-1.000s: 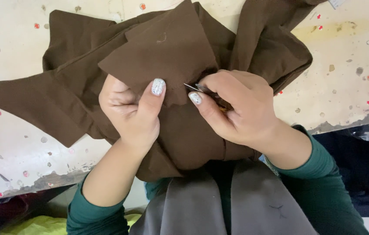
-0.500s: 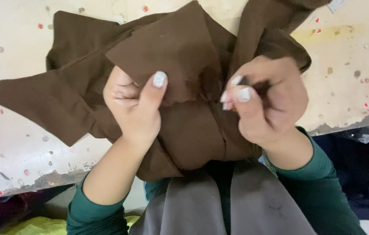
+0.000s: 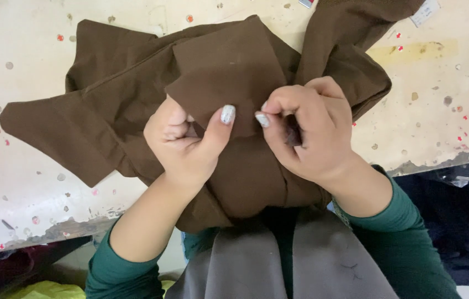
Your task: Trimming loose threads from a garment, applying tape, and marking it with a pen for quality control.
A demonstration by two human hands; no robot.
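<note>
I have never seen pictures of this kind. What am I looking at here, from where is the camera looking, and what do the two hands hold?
There is no machine here: a person works with two bare hands. The one camera sits on the person's head and looks down, so the arms in green sleeves come in from the bottom edge.

On the worn pale table, speckled with small red and grey spots, lies a crumpled piece of brown cloth. It hangs over the near edge toward the person's lap.

The left hand pinches a folded flap of the cloth between thumb and curled fingers. The right hand is closed on the same cloth just beside it. Whether it also holds something small inside, I cannot tell. The nails are painted pale.
</note>
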